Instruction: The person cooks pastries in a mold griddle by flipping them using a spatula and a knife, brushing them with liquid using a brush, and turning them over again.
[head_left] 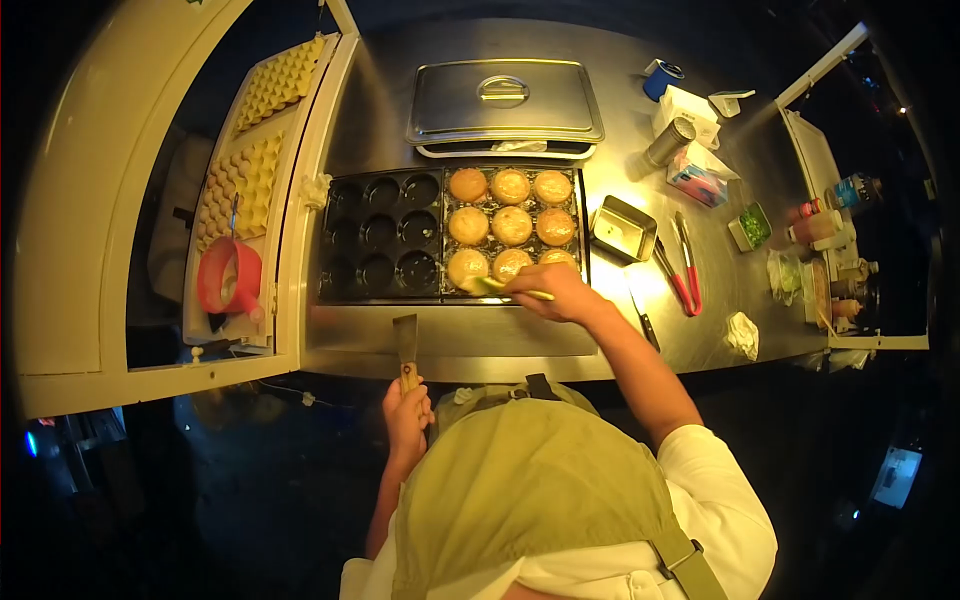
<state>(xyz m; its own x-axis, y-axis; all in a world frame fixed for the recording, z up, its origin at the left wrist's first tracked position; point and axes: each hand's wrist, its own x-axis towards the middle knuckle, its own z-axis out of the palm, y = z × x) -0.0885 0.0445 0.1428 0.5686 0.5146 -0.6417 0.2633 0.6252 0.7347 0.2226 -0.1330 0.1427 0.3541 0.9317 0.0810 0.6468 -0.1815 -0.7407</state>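
Note:
My right hand [562, 292] is closed around a brush with a yellow-green handle [493, 286], its tip over the bottom-left cake of the griddle. Several round golden cakes [511, 225] sit in the wells of the right-hand mould plate [443, 285], in rows of 3. My hand partly covers the bottom-right one. To the left, the other mould plate [398, 238] shows dark, bare wells. Lower down, near the counter's front edge, my left hand [406, 418] grips the wooden handle of a flat metal scraper [406, 337], blade pointing up.
Behind the griddle stands a lidded steel tray [460, 105]. To its right lie a small metal pan [608, 238], red-handled tongs [691, 282], a knife [648, 330] and a crumpled cloth [742, 336]. Egg trays [258, 165] and a pink pitcher [212, 275] occupy the left shelf.

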